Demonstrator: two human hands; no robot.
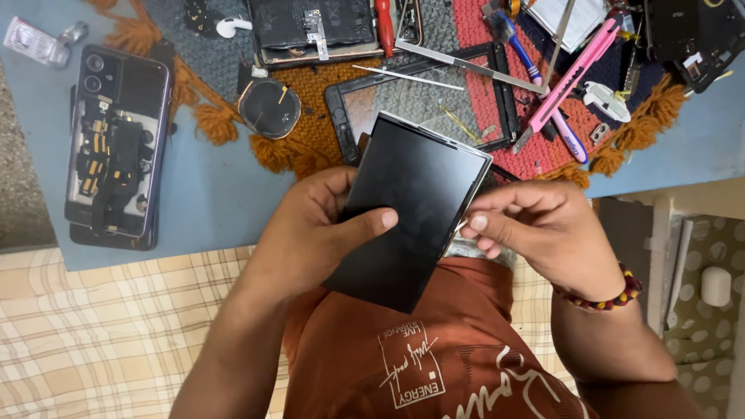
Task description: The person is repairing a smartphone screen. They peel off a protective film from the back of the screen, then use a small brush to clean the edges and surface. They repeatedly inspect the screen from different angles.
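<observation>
A black phone display panel (pixel 411 206) is held up, tilted, in front of me over the table's near edge. My left hand (pixel 318 233) grips its left side, thumb lying across the dark glass. My right hand (pixel 535 225) pinches the panel's right edge between thumb and fingers; a beaded bracelet circles that wrist. An opened phone (pixel 116 140) with exposed parts lies on the blue table (pixel 209 202) to the left.
A woven mat (pixel 310 151) at the back carries an empty phone frame (pixel 423 97), a round black coil (pixel 269 109), a pink utility knife (pixel 570 77), tweezers, a white earbud (pixel 231 27) and another opened device (pixel 314 31). A checked cloth (pixel 109 334) covers my lap.
</observation>
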